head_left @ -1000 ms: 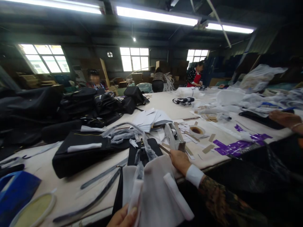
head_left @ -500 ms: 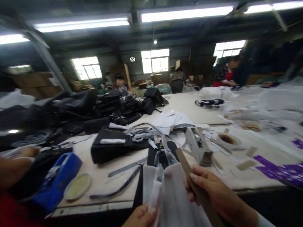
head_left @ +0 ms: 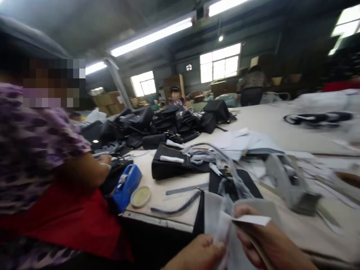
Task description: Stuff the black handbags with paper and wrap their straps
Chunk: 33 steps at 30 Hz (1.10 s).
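Note:
My left hand [head_left: 201, 250] is closed on a translucent white wrapping sheet [head_left: 226, 221] at the bottom of the view, thumb and fingers pinching its edge. Just right of it, my right hand [head_left: 271, 240] grips a brown card strip [head_left: 260, 248], seen nearly edge-on. A white flap [head_left: 254, 219] juts out above those fingers; I cannot tell whether it belongs to the strip. The sheet stands in front of a black bag [head_left: 249, 183], whose handle [head_left: 232, 165] is wrapped in clear plastic. Another black bag [head_left: 168, 165] lies behind, with white wrapping on it.
A co-worker in a red apron [head_left: 70, 221] stands close on the left. A blue tape dispenser [head_left: 126, 187], a round lid or dish [head_left: 140, 196] and a dark strap [head_left: 176, 208] lie nearby. To the right are a grey tape dispenser [head_left: 292, 187] and white papers [head_left: 244, 142]. Black bags [head_left: 180, 120] are heaped behind.
The view has swung left, bringing the co-worker in. My right hand, with the card strip, has come closer to my left hand at the sheet. A white flap now shows above it.

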Tool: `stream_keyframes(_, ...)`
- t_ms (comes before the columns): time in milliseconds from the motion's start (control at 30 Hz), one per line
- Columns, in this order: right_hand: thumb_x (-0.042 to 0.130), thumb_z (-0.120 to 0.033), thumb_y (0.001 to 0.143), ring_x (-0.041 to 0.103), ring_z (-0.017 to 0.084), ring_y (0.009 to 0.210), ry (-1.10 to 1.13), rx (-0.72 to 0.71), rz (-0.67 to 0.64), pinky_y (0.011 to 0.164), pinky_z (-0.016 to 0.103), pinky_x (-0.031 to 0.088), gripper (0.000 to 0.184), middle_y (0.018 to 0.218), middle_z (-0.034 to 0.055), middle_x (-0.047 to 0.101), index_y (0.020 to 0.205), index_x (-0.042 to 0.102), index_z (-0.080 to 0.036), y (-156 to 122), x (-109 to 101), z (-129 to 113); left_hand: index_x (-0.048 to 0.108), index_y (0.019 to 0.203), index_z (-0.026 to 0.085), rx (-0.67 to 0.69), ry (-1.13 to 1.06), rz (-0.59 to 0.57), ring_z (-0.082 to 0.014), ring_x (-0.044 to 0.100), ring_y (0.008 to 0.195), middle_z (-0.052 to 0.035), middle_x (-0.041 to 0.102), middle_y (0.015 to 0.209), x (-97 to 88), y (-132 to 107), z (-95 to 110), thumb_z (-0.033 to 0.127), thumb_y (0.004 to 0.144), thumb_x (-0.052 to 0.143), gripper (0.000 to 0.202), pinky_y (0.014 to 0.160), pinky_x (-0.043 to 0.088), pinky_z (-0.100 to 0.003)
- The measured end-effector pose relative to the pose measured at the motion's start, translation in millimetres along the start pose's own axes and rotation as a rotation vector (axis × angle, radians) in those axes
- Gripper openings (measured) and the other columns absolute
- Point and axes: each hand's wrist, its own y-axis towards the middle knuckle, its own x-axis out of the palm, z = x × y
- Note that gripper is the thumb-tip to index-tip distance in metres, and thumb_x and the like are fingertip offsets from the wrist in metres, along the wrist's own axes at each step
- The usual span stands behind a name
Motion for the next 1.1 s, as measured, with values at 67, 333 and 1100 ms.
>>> stream_keyframes(67,0.082,-0.044,0.072,0.043,0.005,0.036,0.081,-0.057,-0.018,0.037,0.014,0.025,0.037,0.054,-0.0064,0.054,0.085,0.054,-0.022,2.8,6.6,-0.3,0.066,0.101,0.010,-0.003,-0.037,-0.027,-0.0084,0.046,0.048,-0.0014,0.057,0.067,3.4,2.5,-0.4,0.070,0.075,0.067,0.065,0.044,0.030,-0.020)
stream_keyframes(333,0.069,-0.041,0.075,0.063,0.016,0.055,0.186,-0.100,-0.174,0.052,0.024,0.046,0.028,0.071,0.0062,0.068,0.085,0.062,-0.016,4.8,-3.8,0.0,0.058,0.108,0.012,-0.052,0.012,-0.070,-0.0063,0.035,0.042,0.0025,0.052,0.056,-1.0,4.3,-0.2,0.063,0.089,0.055,0.055,0.040,0.017,-0.020)
stream_keyframes(1100,0.070,-0.029,0.076,0.062,0.016,0.075,-1.176,0.259,-0.288,0.061,0.021,0.042,0.022,0.091,0.0023,0.071,0.096,0.073,-0.020,-98.6,-23.0,-47.5,0.054,0.081,0.014,-0.126,-0.204,0.015,-0.0071,0.045,0.047,0.0030,0.048,0.060,-1.3,6.7,4.2,0.052,0.082,0.072,0.042,0.044,0.019,-0.019)
